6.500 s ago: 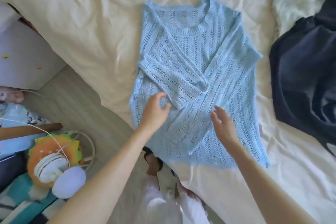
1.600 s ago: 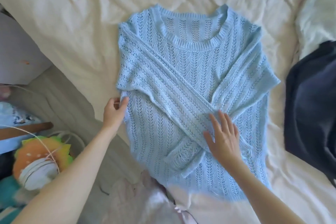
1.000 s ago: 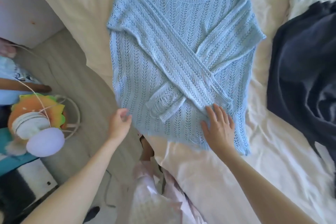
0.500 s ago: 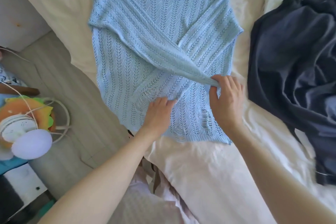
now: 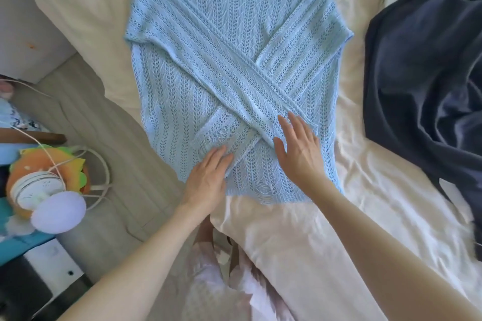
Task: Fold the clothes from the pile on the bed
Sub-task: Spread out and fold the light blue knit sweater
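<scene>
Head view: left hand (image 5: 208,177) and right hand (image 5: 300,154) lie flat, fingers straight, gripping nothing, on the pale-blue open-knit sweater (image 5: 234,60); smooth its crossed sleeves toward twelve o'clock before folding the hem up.

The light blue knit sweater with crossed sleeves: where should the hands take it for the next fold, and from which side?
Probably at the hem corners of the light blue knit sweater, coming from the near bed edge. The hem lies nearest the person, free, and both sleeves already cross flat over the body. The left hand and right hand rest flat just above it, so pinching each corner and lifting toward the collar should keep the sleeves tucked inside.
</scene>
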`<state>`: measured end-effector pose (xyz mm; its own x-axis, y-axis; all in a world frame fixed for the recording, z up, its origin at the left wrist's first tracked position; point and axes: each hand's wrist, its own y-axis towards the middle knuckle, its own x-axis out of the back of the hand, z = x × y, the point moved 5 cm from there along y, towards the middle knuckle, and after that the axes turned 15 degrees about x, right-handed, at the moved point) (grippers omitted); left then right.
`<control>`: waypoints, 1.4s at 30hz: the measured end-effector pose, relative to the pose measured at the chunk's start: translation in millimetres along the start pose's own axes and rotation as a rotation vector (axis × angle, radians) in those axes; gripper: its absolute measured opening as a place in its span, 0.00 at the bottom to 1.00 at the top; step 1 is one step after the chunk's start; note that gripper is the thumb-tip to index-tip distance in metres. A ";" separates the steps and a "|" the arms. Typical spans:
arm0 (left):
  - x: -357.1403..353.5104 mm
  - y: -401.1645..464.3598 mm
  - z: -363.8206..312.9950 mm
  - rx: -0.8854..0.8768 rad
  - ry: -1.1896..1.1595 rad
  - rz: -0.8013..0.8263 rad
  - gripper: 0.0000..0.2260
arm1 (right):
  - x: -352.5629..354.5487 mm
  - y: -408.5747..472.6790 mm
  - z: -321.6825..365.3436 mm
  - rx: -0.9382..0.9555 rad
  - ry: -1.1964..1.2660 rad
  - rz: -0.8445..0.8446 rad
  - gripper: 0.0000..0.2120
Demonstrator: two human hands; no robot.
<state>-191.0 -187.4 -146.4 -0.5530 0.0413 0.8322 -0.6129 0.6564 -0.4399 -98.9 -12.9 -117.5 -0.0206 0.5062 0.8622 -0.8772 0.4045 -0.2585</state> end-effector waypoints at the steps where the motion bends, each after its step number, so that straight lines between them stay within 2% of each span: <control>1: 2.8 -2.6 6.5 0.044 -0.061 -0.009 0.19 | -8.7 4.8 -3.3 -0.015 0.003 0.146 0.23; 3: 8.7 -4.2 21.0 0.118 -0.143 -0.033 0.16 | -24.1 5.0 -7.4 -0.051 0.003 0.352 0.24; 4: 13.5 -2.9 28.5 0.130 -0.165 -0.064 0.16 | -25.7 4.4 -6.8 -0.089 0.010 0.342 0.23; 6: 28.3 5.4 45.8 0.154 -0.228 -0.117 0.17 | -18.4 6.8 1.2 -0.167 0.002 0.156 0.22; 8: 43.9 20.0 64.7 0.225 -0.300 -0.118 0.19 | -16.4 11.5 18.5 -0.120 -0.058 0.032 0.23; 12: 59.9 54.6 106.0 0.393 -0.330 -0.082 0.24 | -39.8 24.0 54.2 0.083 -0.124 0.115 0.26; 17: 64.1 96.0 152.0 0.532 -0.399 -0.035 0.29 | -74.5 20.6 60.2 0.093 -0.205 0.211 0.25; 20: 60.9 98.5 162.1 0.695 -0.734 -0.028 0.23 | -79.6 8.9 63.6 0.072 -0.196 0.177 0.25; 22: 55.3 92.0 163.3 0.731 -0.872 0.003 0.15 | -79.4 3.1 66.8 0.044 -0.177 0.172 0.25; 24: 43.2 77.5 164.6 0.717 -0.863 0.093 0.08 | -80.6 -4.8 69.1 0.016 -0.171 0.209 0.26; 26: 27.8 53.9 169.6 0.733 -0.759 0.194 0.05 | -81.4 -14.4 71.0 0.006 -0.142 0.233 0.26; 28: 13.6 28.1 175.2 0.739 -0.663 0.253 0.06 | -80.5 -24.0 73.2 0.005 -0.083 0.223 0.26; 30: 6.1 3.6 179.9 0.734 -0.648 0.226 0.10 | -79.6 -36.5 72.5 -0.010 -0.021 0.197 0.25; 32: 8.6 -17.5 180.6 0.750 -0.656 0.152 0.13 | -76.6 -52.1 68.7 -0.044 0.025 0.169 0.23; 34: 16.7 -33.0 180.1 0.809 -0.734 0.054 0.12 | -70.7 -68.5 61.9 -0.082 0.046 0.097 0.19; 38: 36.7 -46.7 174.9 0.833 -0.864 -0.104 0.07 | -48.3 -99.3 34.0 -0.298 0.083 -0.176 0.12; 40: 41.8 -50.3 168.7 0.805 -0.906 -0.117 0.05 | -38.7 -114.3 11.0 -0.471 0.100 -0.249 0.13; 42: 40.2 -55.1 163.8 0.804 -0.975 -0.059 0.06 | -32.0 -124.9 -13.2 -0.606 0.158 -0.283 0.18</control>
<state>-272.0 -345.3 -144.0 -0.4886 -0.7677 0.4146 -0.6306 -0.0178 -0.7759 17.6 -69.6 -118.6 0.2808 0.4046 0.8703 -0.4148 0.8689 -0.2701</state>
